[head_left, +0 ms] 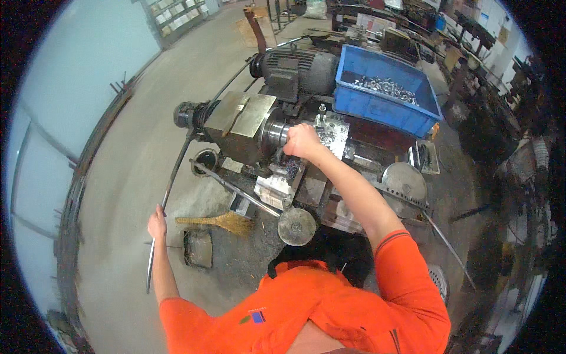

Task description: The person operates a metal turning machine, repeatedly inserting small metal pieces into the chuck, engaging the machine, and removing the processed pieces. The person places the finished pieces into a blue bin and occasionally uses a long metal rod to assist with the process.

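My left hand (pixel 157 223) is closed round a long metal rod (pixel 171 177), whose lower end sticks out below the fist. Upward, the rod runs to the left end of a small lathe's headstock (pixel 236 127). My right hand (pixel 302 140) is a fist against the front of the round steel chuck (pixel 273 134); whatever its fingers grip is hidden. Just right of that fist sits the tool post block (pixel 335 134), strewn with bright metal chips. A round metal handwheel (pixel 296 227) lies nearer to me.
Behind the lathe are an electric motor (pixel 300 71) and a blue bin (pixel 386 112) holding many small metal parts. A straw hand broom (pixel 227 222) and a dustpan (pixel 197 248) lie on the floor. A slanted lever bar (pixel 236 189) and a round disc (pixel 404 182) flank the bed.
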Available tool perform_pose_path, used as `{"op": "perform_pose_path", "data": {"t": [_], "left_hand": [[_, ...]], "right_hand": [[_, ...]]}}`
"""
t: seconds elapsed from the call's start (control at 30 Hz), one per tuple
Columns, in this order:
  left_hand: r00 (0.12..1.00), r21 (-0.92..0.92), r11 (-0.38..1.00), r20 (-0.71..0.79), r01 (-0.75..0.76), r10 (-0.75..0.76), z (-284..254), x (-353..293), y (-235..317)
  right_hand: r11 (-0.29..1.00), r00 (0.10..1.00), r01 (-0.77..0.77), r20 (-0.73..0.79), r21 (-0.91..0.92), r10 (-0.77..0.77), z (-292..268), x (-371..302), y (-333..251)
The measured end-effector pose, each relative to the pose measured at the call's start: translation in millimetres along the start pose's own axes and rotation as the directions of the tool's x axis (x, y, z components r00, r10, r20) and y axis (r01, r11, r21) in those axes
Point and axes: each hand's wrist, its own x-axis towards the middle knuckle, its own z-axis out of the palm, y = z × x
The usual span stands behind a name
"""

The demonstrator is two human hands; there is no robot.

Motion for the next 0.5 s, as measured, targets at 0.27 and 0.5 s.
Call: {"op": "perform_pose_path", "data": {"t": [0.27,0.5], "left_hand": [[0.986,0.037,0.987,0.061,0.154,-0.157,3.1,-60.4,40.4],[0.977,0.019,0.997,0.203,-0.071,0.066,-19.6,-68.5,59.2]], "right_hand": [[1.0,1.0,0.021,0.009,-0.019,-0.021,-1.5,-0.2,-7.1],[0.97,1.0,0.019,0.024,-0.243,-0.014,-9.1,-8.3,-5.0]]}}
